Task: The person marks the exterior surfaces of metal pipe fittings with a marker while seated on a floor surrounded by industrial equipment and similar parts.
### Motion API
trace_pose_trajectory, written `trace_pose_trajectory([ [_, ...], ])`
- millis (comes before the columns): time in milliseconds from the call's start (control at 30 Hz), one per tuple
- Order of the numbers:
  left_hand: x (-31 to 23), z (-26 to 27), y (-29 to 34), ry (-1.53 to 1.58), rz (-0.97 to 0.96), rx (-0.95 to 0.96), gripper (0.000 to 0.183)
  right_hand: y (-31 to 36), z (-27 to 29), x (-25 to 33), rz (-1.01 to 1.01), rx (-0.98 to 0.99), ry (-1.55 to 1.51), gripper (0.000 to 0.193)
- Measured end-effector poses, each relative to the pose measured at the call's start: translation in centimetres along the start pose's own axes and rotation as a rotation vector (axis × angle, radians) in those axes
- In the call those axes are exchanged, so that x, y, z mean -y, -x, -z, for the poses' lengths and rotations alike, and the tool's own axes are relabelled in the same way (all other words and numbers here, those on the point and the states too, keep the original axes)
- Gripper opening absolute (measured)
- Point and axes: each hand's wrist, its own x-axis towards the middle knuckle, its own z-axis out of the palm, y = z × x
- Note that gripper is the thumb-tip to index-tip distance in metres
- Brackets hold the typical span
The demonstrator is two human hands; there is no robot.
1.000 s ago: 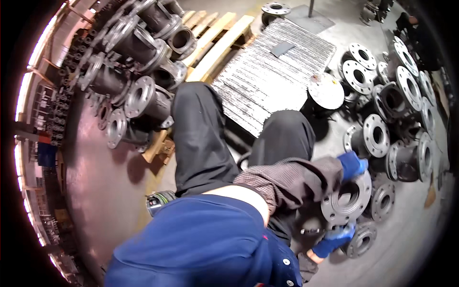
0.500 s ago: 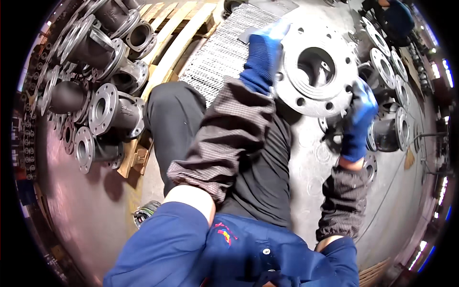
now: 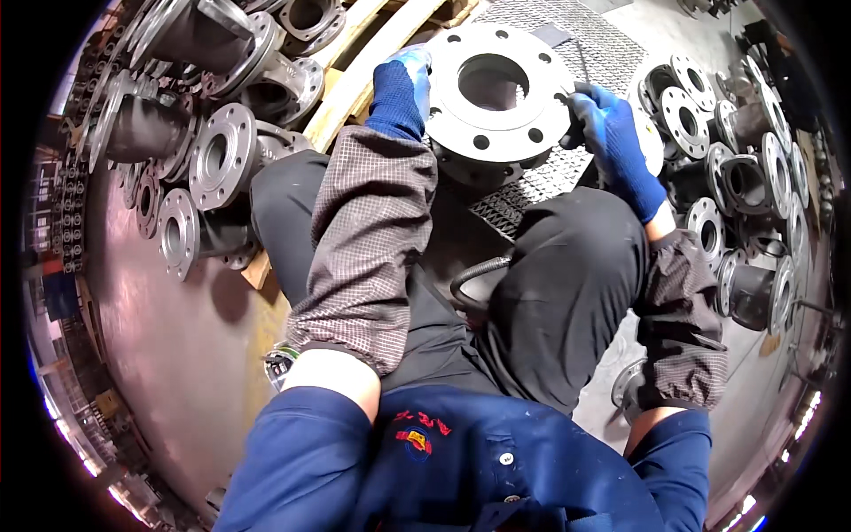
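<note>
Hands in blue gloves hold one large steel flange (image 3: 493, 93) from both sides, up at twelve o'clock in the head view. The left hand (image 3: 403, 84) grips its rim at nine o'clock, fingers curled over the edge. The right hand (image 3: 610, 133) is closed on the rim at three o'clock. The flange faces up, its bore and ring of bolt holes showing, and it sits above the person's knees, over a sheet of metal grating (image 3: 567, 160) that lies beyond the legs. Both forearms wear checked sleeve covers over a blue jacket. A black hose (image 3: 470, 279) curves between the thighs. At ten o'clock lie flanged pipe pieces (image 3: 213, 160) partly on a wooden pallet (image 3: 355, 80). At two to three o'clock, more flanged fittings (image 3: 736, 195) crowd the floor, near the right hand but apart from it.
</note>
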Motion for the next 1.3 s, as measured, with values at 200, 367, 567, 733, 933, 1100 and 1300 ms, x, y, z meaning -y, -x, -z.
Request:
trace_pose_trajectory([
  [200,-0.4,3.8,-3.9,-0.677,-0.142,0.399,0.032,-2.2,4.7,2.6,0.13,0.174,0.264,0.032],
  [367,-2.9,2.9,-2.5,-0.211,0.273,0.33,0.034,-0.5,3.8,2.7,0.179,0.004,0.119,0.03],
  [567,-0.5,3.1,-4.8,-0.065,0.189,0.444,0.053,1.0,4.4,-3.5,-0.042,-0.074,-0.081,0.029],
  [733,-0.9,0.5,-3.4,-0.421,0.021,0.373,0.053,0.9,6.0,-4.1,-0.076,-0.052,-0.088,0.031],
  [933,0.3,-1.4,-2.1,-0.88,-0.82,0.433,0.023,1.3,6.0,-5.5,0.052,-0.129,0.046,0.033],
  [1100,0.5,-2.7,-0.3,-0.876,-1.067,0.489,0.053,2.5,7.4,-6.3,0.067,-0.219,0.113,0.042],
  [1300,0.0,-5.3,1.7,-0.652,-0.726,0.531,0.031,3.7,9.8,-9.1,0.229,-0.259,0.166,0.041],
])
